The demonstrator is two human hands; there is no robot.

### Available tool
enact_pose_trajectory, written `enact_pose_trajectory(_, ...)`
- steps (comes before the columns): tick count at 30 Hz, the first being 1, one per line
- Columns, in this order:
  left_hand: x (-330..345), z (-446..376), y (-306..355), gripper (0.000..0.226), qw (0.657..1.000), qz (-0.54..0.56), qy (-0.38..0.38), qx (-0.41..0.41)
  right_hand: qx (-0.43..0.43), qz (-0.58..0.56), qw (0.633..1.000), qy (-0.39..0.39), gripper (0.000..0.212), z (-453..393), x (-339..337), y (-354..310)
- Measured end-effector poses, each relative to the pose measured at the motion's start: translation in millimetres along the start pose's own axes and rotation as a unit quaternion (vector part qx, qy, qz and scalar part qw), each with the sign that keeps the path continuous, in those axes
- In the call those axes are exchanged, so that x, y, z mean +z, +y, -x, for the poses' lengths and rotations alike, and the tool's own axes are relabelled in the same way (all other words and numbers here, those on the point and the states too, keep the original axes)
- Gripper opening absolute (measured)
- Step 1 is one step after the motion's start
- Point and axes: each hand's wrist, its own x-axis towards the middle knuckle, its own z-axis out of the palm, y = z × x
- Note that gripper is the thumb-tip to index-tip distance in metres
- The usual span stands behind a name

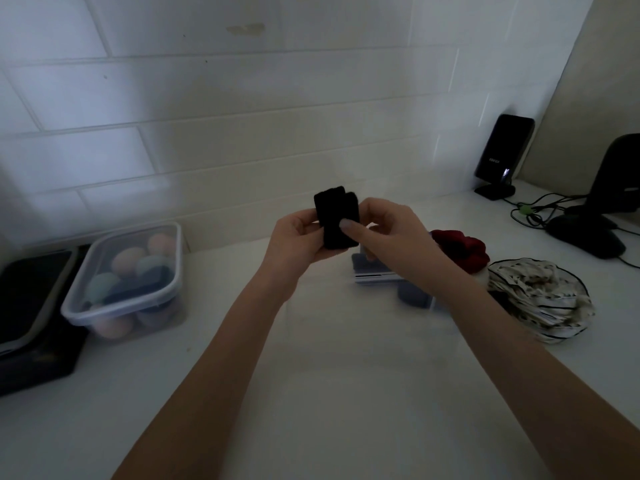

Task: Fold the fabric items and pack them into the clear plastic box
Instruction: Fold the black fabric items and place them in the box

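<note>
box (pixel 86 308), clear, lidded: pastel sponges | both hands grip black fabric (pixel 335 216)

- A white counter (pixel 329 393) is seen against a tiled wall.
- On it are set:
- a lidded clear box (pixel 126 278) at the left
- a red fabric (pixel 460 247)
- a patterned fabric (pixel 540 303)
- a black speaker (pixel 502 154)

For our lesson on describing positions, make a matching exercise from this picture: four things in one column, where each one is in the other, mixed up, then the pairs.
Things:
1. black cloth
2. red cloth
3. patterned cloth
4. lidded box of coloured sponges

Places:
A. far left on the counter
B. held up in both hands
C. nearest the right edge, crumpled
D. on the counter behind the right hand

Pairs: 1-B, 2-D, 3-C, 4-A
</note>
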Motion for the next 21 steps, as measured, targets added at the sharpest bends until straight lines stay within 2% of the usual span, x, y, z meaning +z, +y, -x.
enact_pose_trajectory(7, 3.5, 2.3, 0.0, 0.029, 0.999, -0.035, -0.03, 0.008, 0.037, -0.012, 0.999, 0.035, 0.031, -0.9, -1.3, 0.5)
enact_pose_trajectory(13, 5.3, 4.6, 2.0, 0.032, 0.998, -0.039, -0.057, 0.015, 0.057, -0.024, 0.997, 0.051, 0.025, -0.5, -2.9, 0.6)
enact_pose_trajectory(17, 5.9, 6.2, 3.9, 0.043, 0.997, -0.043, -0.069, 0.017, 0.071, -0.013, 0.996, 0.059, 0.023, -1.3, -3.3, 1.2)
enact_pose_trajectory(21, 4.3, 1.9, 6.6, 0.036, 0.997, -0.035, -0.066, -0.03, 0.074, 0.004, 0.995, 0.066, 0.021, -1.1, -6.0, 1.0)
